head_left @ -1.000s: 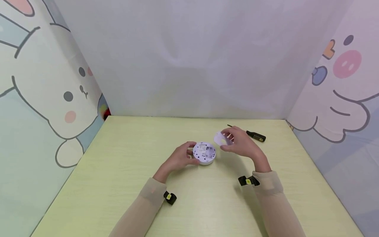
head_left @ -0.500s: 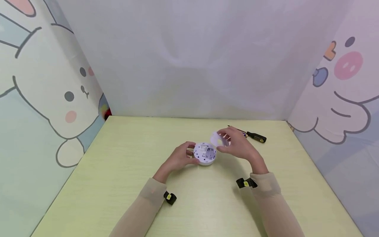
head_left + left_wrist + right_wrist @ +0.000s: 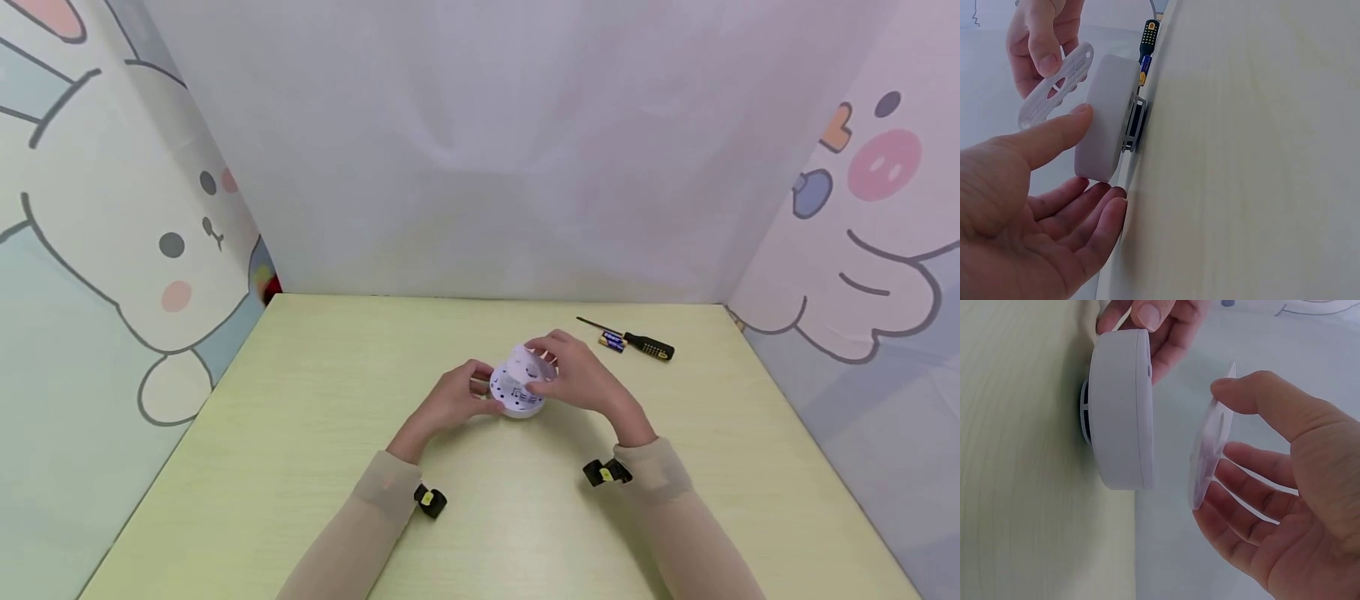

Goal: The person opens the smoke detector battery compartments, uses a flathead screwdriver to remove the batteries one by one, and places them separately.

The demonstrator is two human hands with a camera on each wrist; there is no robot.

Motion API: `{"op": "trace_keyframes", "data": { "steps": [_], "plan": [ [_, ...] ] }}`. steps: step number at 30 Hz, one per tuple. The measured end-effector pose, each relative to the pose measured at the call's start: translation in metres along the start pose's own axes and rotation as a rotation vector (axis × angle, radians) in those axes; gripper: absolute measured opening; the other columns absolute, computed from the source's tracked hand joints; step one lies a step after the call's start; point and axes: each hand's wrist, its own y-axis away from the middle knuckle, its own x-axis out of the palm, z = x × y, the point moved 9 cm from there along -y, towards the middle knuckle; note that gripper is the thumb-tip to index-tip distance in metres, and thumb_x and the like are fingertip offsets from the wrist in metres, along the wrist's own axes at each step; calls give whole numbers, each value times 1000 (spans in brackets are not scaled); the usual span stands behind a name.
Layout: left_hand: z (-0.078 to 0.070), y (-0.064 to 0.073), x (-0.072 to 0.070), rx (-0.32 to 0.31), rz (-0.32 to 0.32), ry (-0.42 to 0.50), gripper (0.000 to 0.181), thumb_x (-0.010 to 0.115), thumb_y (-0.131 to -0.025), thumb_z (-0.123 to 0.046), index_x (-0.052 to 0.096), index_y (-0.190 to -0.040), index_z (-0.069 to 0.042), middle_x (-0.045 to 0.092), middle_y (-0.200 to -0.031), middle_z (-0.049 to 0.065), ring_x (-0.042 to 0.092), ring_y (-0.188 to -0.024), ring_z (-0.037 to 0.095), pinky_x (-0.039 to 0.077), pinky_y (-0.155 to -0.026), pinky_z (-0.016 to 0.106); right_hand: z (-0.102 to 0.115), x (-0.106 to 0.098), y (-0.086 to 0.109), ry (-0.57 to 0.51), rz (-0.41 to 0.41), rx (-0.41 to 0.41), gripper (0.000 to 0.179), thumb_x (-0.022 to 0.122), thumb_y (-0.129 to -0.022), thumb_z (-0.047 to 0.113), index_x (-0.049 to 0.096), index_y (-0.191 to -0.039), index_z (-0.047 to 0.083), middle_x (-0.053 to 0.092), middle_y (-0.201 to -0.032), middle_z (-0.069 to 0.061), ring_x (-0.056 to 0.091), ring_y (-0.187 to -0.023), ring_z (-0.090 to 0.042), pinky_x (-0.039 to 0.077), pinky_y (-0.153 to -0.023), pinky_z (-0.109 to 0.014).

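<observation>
A white round smoke detector (image 3: 517, 409) rests face down on the table, its slotted grille (image 3: 1136, 125) against the wood. My left hand (image 3: 452, 398) holds its rim from the left, thumb on the near side and fingers round the far side. Over the detector, tilted and apart from it, is a thin white mounting plate (image 3: 1210, 447) with a hole in the middle. My right hand (image 3: 579, 377) pinches that plate by its edges between thumb and fingertips. From above, the plate hides part of the detector's printed back.
A black and yellow screwdriver (image 3: 649, 347) lies at the back right of the pale wooden table (image 3: 337, 358). Small blue and gold batteries (image 3: 612, 341) are beside its shaft. Printed cloth walls (image 3: 480, 167) stand at the back and both sides.
My right hand has moved left with the mounting plate, from beside the detector to above it, uncovering the batteries. The left hand and the detector stay nearly still.
</observation>
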Motion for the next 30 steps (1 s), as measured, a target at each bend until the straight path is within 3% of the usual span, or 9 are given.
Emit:
{"op": "trace_keyframes", "data": {
  "steps": [10, 21, 30],
  "plan": [
    [-2, 1, 0, 28, 11, 5, 60, 88, -90, -20, 59, -141, -5, 70, -132, 12, 69, -121, 28, 57, -102, 44, 2, 14, -3, 25, 40, 10, 55, 91, -84, 21, 70, -132, 4, 66, -117, -8, 64, -106, -23, 58, -87, -39],
    [-1, 1, -1, 28, 16, -6, 60, 87, -91, -22, 58, -141, -6, 68, -134, 11, 68, -123, 27, 57, -102, 44, 1, 26, -5, 45, 55, -33, 54, 92, -83, 22, 73, -130, 3, 66, -115, -6, 62, -99, -19, 56, -82, -33],
    [0, -1, 1, 23, 22, -26, 61, 87, -92, -21, 57, -144, -9, 66, -137, 8, 67, -125, 25, 56, -105, 41, -3, 32, -6, 68, 81, -13, 54, 92, -83, 22, 73, -130, 4, 66, -114, -6, 61, -99, -19, 55, -86, -35]
  ]
}}
